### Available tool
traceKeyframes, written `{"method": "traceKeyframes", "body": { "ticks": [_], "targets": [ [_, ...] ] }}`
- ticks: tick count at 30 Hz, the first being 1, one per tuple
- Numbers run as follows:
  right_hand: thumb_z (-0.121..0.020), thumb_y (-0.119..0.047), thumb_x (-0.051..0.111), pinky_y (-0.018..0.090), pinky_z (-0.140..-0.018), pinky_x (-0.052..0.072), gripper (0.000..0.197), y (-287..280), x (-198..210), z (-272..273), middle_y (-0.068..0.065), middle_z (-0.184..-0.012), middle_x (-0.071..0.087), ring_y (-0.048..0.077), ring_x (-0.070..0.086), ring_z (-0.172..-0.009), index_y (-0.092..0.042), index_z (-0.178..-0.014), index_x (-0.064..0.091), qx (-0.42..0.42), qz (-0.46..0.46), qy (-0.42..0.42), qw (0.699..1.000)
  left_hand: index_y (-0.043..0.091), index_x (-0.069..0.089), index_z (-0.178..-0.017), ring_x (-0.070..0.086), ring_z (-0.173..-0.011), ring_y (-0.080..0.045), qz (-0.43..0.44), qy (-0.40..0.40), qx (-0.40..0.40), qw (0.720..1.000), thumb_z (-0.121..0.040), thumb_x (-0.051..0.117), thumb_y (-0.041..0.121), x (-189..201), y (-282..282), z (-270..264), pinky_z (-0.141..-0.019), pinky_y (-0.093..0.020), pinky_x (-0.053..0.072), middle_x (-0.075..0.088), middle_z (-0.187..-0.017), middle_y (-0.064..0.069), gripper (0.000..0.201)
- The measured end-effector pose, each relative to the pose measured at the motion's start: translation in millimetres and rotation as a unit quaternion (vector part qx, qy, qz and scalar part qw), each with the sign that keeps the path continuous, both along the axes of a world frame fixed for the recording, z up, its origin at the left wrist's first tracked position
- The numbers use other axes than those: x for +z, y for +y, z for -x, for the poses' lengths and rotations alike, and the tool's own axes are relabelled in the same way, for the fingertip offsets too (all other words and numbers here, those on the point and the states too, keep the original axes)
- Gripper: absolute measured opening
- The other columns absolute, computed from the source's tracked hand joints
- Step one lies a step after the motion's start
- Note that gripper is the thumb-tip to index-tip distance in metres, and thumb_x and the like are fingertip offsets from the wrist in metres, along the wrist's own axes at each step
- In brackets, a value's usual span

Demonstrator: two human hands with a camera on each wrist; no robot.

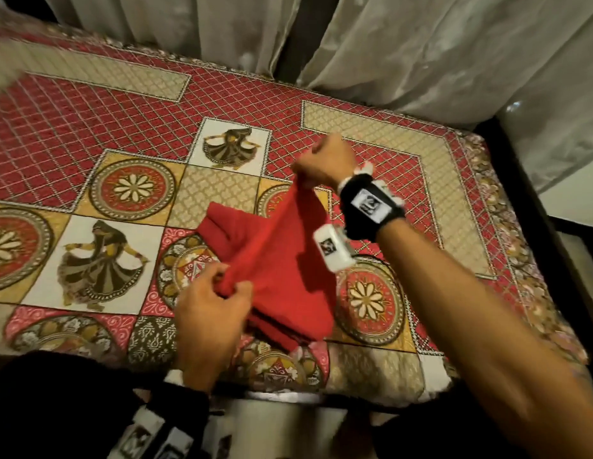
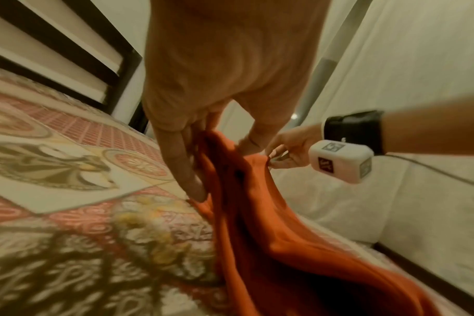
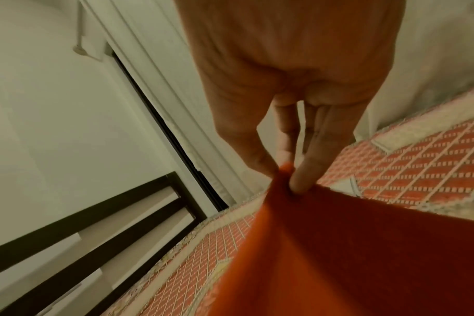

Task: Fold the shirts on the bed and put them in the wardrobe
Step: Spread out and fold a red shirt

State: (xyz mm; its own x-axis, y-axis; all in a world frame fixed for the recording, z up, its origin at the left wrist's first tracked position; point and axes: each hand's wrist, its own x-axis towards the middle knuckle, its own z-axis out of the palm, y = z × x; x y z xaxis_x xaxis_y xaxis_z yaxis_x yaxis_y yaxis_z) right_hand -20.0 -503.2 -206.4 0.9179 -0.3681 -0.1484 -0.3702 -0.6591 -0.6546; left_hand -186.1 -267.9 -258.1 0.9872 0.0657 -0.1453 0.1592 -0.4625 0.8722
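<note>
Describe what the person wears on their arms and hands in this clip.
Both forearms are bare, no sleeves or gloves. Each wrist carries a black strap holding a white box camera with square black-and-white marker tags. A thin grey cable trails from the right wrist unit.

Red shirt [image 1: 282, 260], one item.
Plain cloth, partly folded, upper edge lifted taut, remainder lying on the patterned bed [image 1: 123, 127].
</note>
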Motion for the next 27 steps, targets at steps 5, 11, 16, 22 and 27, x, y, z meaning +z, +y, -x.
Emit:
{"method": "traceKeyframes", "body": {
  "ticks": [5,11,16,22,27],
  "targets": [
    [-0.080,-0.037,0.073,0.038,-0.078,0.061,0.022,89,-60,-41,0.000,-0.081,0.075,0.024,0.074,-0.083,-0.016,-0.088,0.075,0.081,-0.019,0.026,0.996,0.012,0.057,-0.130,0.059,-0.117,-0.041,-0.105,0.053,0.039,0.992,-0.087,0.073,0.019,-50,61,-46,-0.101,-0.050,0.044,0.065,-0.121,-0.018,0.047],
    [-0.098,-0.055,0.042,0.041,-0.094,0.053,0.048,34,-121,56,0.004,-0.122,0.071,0.026,0.066,-0.110,-0.022,-0.124,0.065,0.108,0.174,-0.071,0.976,0.017,0.042,-0.153,0.038,-0.145,-0.030,-0.223,-0.224,-0.266,0.911,-0.097,0.043,0.043,-54,30,-109,-0.120,-0.049,0.030,0.045,-0.155,-0.010,0.061],
    [-0.105,-0.050,0.028,0.054,-0.111,0.038,0.055,-7,-167,101,0.007,-0.153,0.049,0.028,0.048,-0.138,-0.021,-0.151,0.041,0.121,0.218,0.017,0.968,0.023,0.017,-0.164,0.013,-0.158,-0.020,-0.407,-0.162,-0.452,0.777,-0.093,0.002,0.073,-117,3,-194,-0.127,-0.050,0.007,0.018,-0.171,-0.004,0.088],
    [-0.100,-0.049,0.019,0.050,-0.117,0.027,0.063,-22,-190,104,-0.002,-0.162,0.038,0.018,0.038,-0.147,-0.025,-0.156,0.038,0.076,0.206,0.089,0.971,0.023,0.005,-0.165,0.006,-0.158,-0.016,-0.376,-0.066,-0.394,0.836,-0.088,0.000,0.082,-146,24,-218,-0.128,-0.045,0.001,0.006,-0.172,-0.001,0.097],
    [-0.095,-0.035,0.068,0.041,-0.093,0.056,0.025,-31,-164,106,-0.001,-0.110,0.072,0.016,0.067,-0.097,-0.020,-0.115,0.067,-0.137,-0.140,0.016,0.980,0.014,0.033,-0.156,0.035,-0.148,-0.031,-0.200,-0.054,-0.172,0.963,-0.092,0.066,0.052,-118,34,-184,-0.121,-0.049,0.031,0.033,-0.162,-0.013,0.082]
  ]
}}
